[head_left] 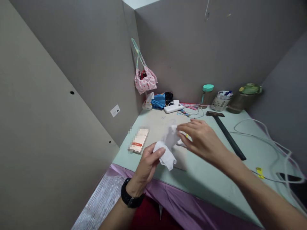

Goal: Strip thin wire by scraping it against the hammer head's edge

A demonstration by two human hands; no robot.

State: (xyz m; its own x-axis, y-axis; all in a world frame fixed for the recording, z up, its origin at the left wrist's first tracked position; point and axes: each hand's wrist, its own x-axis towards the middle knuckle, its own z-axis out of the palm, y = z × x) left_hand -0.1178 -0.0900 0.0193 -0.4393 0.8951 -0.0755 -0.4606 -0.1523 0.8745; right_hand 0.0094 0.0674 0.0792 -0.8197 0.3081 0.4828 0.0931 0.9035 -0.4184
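Observation:
My left hand, with a black watch on its wrist, is closed on a crumpled white tissue, thumb on top. Thin white material, partly blurred, stretches up from there to the fingertips of my right hand, which pinch its upper end. A yellow ring shows on one right finger. More white shows just beneath the right fingers. Both hands are above a pale beige sheet on the table. To their left lies a phone with its screen lit.
A hammer lies right of my hands. White cables loop at the far right. Behind stand a bottle with a teal lid, a pen holder and a green-lidded jug. A white power bank lies at the back; a pink pouch hangs above.

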